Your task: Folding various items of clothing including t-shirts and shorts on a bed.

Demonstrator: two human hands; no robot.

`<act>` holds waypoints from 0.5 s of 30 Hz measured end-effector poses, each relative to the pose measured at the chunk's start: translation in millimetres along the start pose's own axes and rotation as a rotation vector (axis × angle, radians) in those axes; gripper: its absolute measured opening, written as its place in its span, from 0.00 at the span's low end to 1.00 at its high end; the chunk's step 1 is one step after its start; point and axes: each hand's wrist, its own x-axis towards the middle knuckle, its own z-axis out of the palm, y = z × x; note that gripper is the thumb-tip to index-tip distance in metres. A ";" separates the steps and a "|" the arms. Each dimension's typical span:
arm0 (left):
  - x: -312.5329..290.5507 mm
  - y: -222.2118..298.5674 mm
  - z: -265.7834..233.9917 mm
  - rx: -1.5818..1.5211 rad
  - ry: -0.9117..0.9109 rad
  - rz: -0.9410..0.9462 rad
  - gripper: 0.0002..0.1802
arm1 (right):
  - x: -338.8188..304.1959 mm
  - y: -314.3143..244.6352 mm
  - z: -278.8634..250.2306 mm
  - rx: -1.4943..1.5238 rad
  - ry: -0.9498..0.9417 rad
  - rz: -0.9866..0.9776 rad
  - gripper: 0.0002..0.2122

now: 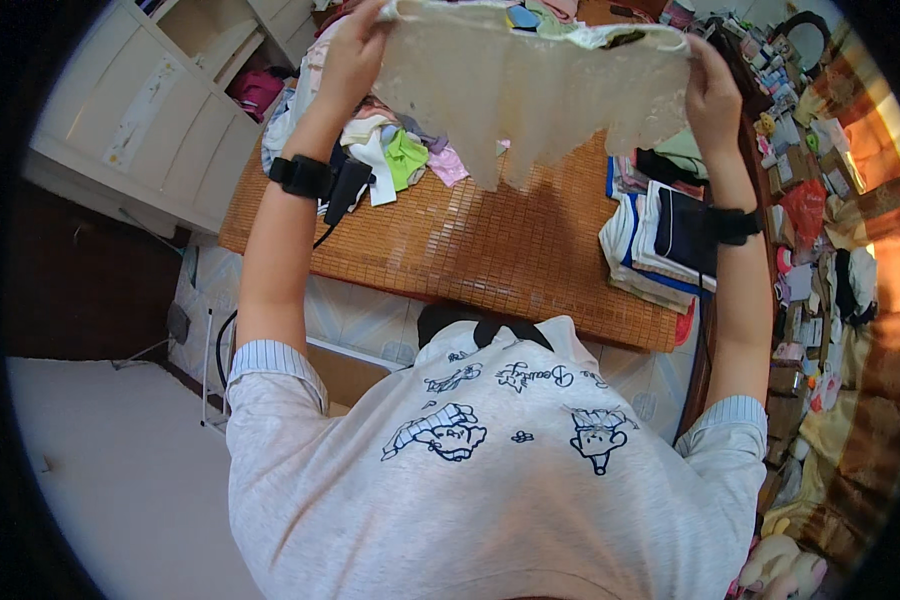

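Observation:
A sheer cream skirt [510, 90] hangs stretched out in front of me, above the far part of the table. My left hand [355, 60] is closed on the left end of its waistband, and my right hand [712, 100] grips the right end. Between them the top edge gapes, and the thin fabric falls in uneven points. Some fingers of both hands are hidden behind the cloth. Past my left wrist lies a loose heap of clothes [405, 158], with white, lime green and pink pieces. By my right forearm sits a stack of folded clothes [640, 235].
A woven bamboo mat covers the table [450, 240]. Pale cabinets [110, 125] stand at the left, one with an open compartment. Boxes, bottles and bags crowd a long ledge [795, 230] along the right, beside a sunlit curtain [870, 130]. Black straps circle both my wrists.

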 end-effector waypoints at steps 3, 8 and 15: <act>17.7 14.1 -14.8 0.134 0.078 0.087 0.16 | 27.8 -10.9 -12.1 -0.106 0.061 0.034 0.14; 45.6 58.9 -39.4 0.365 0.134 0.292 0.16 | 57.8 -3.3 -32.1 0.307 0.290 0.251 0.13; 65.8 89.7 -72.6 0.532 0.086 0.449 0.18 | 83.0 -38.9 -54.1 -0.057 0.113 -0.083 0.11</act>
